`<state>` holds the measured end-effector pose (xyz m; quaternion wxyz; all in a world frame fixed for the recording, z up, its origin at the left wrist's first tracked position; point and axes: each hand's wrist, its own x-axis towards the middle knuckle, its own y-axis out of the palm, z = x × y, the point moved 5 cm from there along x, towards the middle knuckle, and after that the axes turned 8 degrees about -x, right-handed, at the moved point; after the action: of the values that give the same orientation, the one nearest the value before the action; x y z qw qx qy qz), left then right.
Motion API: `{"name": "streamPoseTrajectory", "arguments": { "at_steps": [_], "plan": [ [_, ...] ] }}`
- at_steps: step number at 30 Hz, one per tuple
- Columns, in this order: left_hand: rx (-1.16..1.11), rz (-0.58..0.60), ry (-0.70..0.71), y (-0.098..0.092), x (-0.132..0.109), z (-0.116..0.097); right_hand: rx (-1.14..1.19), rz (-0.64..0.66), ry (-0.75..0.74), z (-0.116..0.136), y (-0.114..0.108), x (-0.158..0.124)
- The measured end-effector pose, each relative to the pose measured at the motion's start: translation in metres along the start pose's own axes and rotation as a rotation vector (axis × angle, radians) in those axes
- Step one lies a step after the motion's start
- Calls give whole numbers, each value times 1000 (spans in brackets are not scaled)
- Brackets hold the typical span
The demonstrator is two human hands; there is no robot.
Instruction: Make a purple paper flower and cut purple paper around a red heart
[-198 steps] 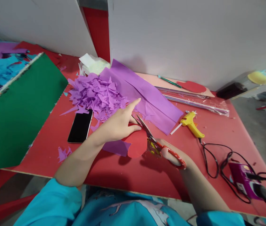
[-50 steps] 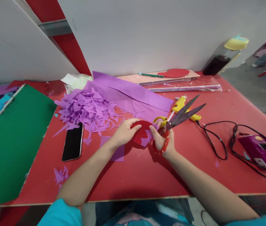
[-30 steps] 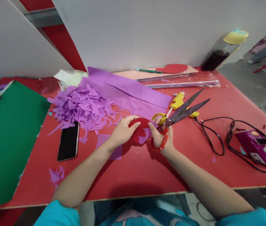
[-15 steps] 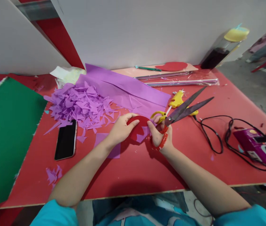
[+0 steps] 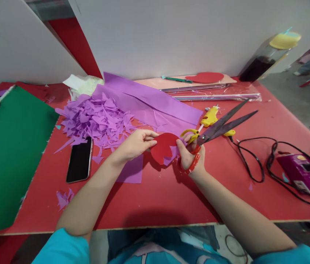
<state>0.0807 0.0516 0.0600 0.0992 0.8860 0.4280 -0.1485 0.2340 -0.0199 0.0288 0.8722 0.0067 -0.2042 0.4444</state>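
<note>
Between my two hands is a red paper disc point(image 5: 160, 148), with a notched purple paper piece point(image 5: 173, 153) overlapping its right side. The fingers and thumb of my left hand point(image 5: 140, 143) pinch the disc at its upper left edge. My right hand point(image 5: 189, 152) grips the disc's right edge along with the purple piece. That same hand also carries large scissors point(image 5: 210, 134), with one yellow and one red handle loop. Their dark blades are spread and point up and to the right. Below my left hand a purple paper square point(image 5: 133, 170) lies on the table, partly covered by my forearm.
A pile of purple scraps point(image 5: 94, 117) and a phone point(image 5: 80, 159) lie left, beside a green board point(image 5: 14, 157). Purple sheets point(image 5: 149, 99) stretch behind. Rightward are a yellow glue gun point(image 5: 209, 116), black cable point(image 5: 262, 138), purple box point(image 5: 302, 174) and bottle point(image 5: 267, 58).
My left hand has shifted left along the disc's edge, so more of the red disc shows. The scissors stay in my right hand. The whole view has swung slightly left.
</note>
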Motion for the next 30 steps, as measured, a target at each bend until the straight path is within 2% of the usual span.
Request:
{"name": "streamPoseTrajectory", "arguments": {
  "at_steps": [5, 13, 22, 30],
  "plan": [
    [57, 1, 25, -2, 0, -1, -14, 26, -8, -1, 1, 0],
    [94, -54, 64, -5, 0, -5, -3, -3, 18, -2, 0, 0],
    [183, 2, 133, -6, -8, -10, -5, -20, -1, 0, -1, -1],
    [287, 47, 185, -9, -12, -15, 1, 14, -21, 3, -1, -2]
  ]
}}
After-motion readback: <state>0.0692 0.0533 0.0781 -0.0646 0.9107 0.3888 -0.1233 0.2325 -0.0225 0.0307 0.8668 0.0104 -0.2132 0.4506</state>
